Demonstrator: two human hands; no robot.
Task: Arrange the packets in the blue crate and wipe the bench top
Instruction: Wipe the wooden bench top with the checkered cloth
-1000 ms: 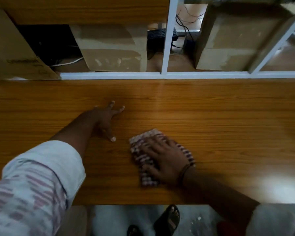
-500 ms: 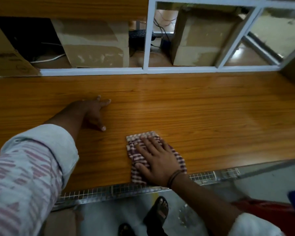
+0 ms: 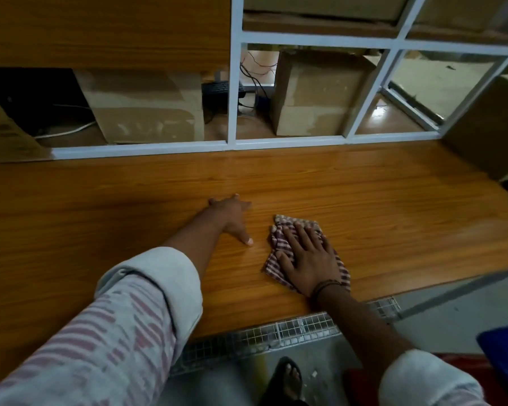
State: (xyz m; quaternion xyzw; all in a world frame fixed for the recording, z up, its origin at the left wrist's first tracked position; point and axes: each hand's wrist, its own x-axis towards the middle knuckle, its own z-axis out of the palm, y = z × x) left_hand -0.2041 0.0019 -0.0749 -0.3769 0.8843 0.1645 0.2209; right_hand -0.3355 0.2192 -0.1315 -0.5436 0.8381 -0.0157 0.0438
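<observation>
Red-checked cloth [image 3: 278, 242] mostly under right hand [image 3: 308, 259]

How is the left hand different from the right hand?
The left hand rests bare on the bench top; the right hand presses a checked cloth. The left hand lies farther from the near edge than the right hand. The right wrist wears a dark band; the left wrist none. Both are palm down.
</observation>
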